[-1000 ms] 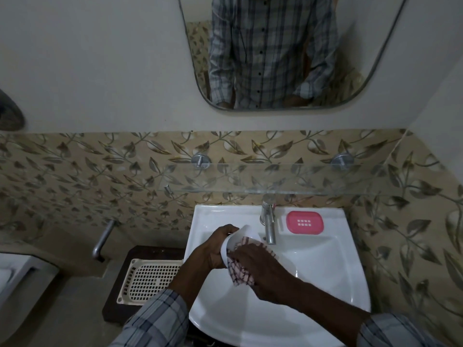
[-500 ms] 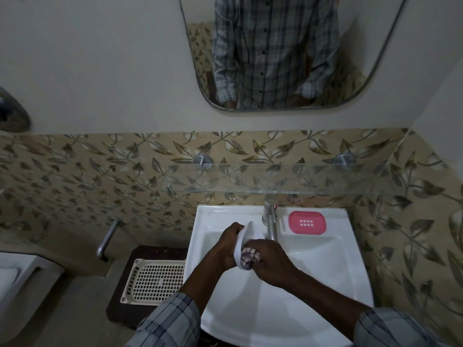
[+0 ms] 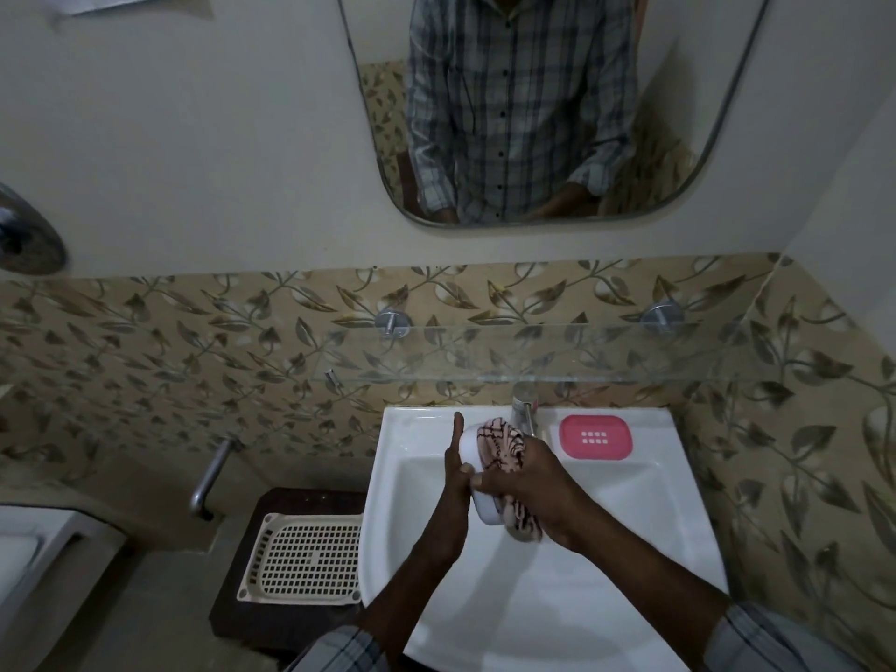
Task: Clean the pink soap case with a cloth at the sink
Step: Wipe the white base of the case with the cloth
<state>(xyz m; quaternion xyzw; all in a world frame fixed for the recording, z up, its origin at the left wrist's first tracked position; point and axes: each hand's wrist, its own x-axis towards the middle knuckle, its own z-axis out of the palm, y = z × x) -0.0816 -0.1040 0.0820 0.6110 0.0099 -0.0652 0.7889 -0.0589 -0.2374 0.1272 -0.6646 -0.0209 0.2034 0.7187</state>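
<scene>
Wiping is the step in hand, as I judge it from my remote seat. The left hand [image 3: 453,477] holds a white shell [image 3: 481,504] on edge over the basin of the sink [image 3: 630,526], toward its far rim. The fingers lie straight and pressed together along the shell's left side, pointing at the far wall, and the thumb seems to hook over its edge. I take the shell to be one half of the soap case. The right hand [image 3: 531,482] is bunched round a patterned cloth [image 3: 499,441], its fingers curled and pressing it into the shell's hollow; a tail of cloth hangs out below the hand.

The pink soap case [image 3: 596,437] lies flat on the sink's far ledge, just right of the tap [image 3: 523,410] and apart from both hands and the cloth.

I count the task as part done at best, since the pink piece is not yet in hand. The next move, I think, is to sweep the shell's inner corners, set it down, then reach right for the pink piece. The left hand must let go while the right holds the cloth. The spout stands close by, so I would steer wide of it.
</scene>
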